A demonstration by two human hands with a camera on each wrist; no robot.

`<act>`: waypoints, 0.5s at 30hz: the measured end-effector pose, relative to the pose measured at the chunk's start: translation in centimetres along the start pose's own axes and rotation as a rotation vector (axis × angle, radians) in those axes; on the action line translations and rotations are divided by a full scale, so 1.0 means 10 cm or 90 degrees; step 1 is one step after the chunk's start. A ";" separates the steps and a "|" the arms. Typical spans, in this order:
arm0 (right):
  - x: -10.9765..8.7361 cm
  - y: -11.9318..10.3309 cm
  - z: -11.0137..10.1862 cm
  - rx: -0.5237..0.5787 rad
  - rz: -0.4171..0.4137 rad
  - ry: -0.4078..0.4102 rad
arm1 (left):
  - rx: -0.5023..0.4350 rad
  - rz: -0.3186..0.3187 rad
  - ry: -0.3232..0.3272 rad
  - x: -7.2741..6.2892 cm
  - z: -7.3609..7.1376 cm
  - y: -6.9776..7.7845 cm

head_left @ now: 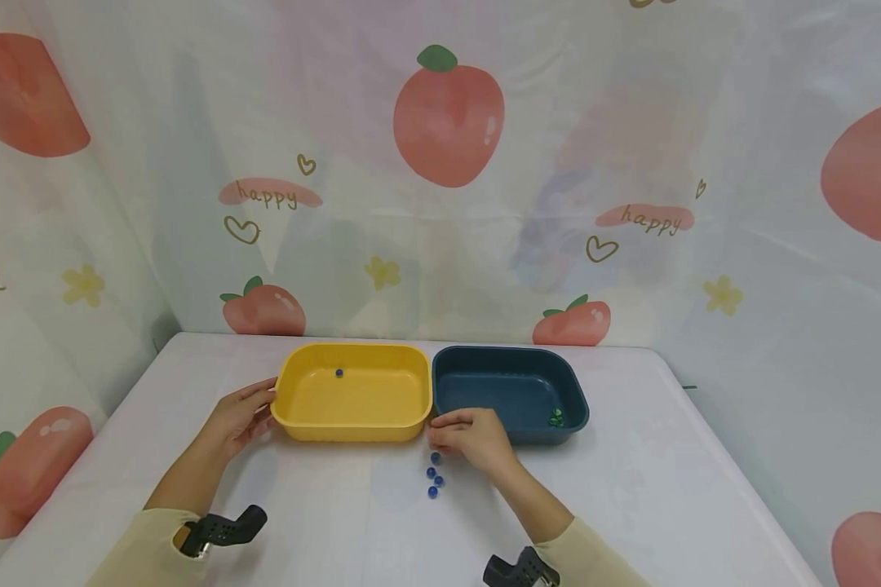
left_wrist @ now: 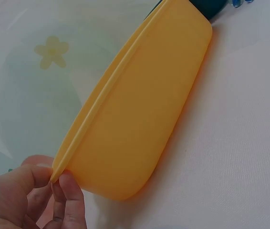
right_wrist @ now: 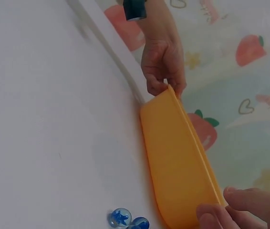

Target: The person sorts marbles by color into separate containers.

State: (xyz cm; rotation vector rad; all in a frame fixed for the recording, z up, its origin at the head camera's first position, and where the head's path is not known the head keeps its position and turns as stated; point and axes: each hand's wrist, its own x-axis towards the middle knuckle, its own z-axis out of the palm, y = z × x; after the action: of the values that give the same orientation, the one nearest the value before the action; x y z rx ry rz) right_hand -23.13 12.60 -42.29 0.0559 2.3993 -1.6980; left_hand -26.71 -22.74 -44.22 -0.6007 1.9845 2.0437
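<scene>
A yellow plastic basin (head_left: pixel 352 432) stands on the table, with one small blue marble (head_left: pixel 339 372) inside. My left hand (head_left: pixel 238 416) pinches its left rim, the thumb on one side and fingers on the other in the left wrist view. At the front right corner, my right hand (head_left: pixel 473 436) has its thumb and fingers on either side of the same rim. Several blue glass marbles (right_wrist: pixel 120 217) lie on the cloth just below the right hand. Touching the yellow basin's right side, a dark blue basin (head_left: pixel 510 355) holds a small green cluster (head_left: pixel 556 417) in its front right corner.
A white cloth covers the table (head_left: pixel 323 522). Behind it hangs a pale curtain (head_left: pixel 440 236) printed with fruit, hearts and flowers. Both wrists carry black camera mounts (head_left: pixel 223 528).
</scene>
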 end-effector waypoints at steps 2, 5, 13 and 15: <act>-0.03 0.02 -0.01 -0.002 0.003 0.002 | 0.000 0.000 0.000 -0.01 0.00 0.00; -0.06 0.07 -0.02 -0.001 0.003 0.004 | -0.002 0.001 0.000 -0.01 0.00 0.00; -0.09 0.23 -0.04 0.021 0.007 0.004 | 0.011 -0.002 -0.004 -0.01 0.00 0.01; -0.09 0.28 -0.04 0.035 0.006 0.004 | 0.016 -0.004 -0.003 -0.01 0.00 0.01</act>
State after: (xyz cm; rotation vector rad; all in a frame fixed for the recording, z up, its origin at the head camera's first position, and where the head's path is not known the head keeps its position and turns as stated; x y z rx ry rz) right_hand -21.91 13.98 -44.58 0.0796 2.3524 -1.7626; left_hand -26.65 -22.77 -44.13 -0.5944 1.9996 2.0125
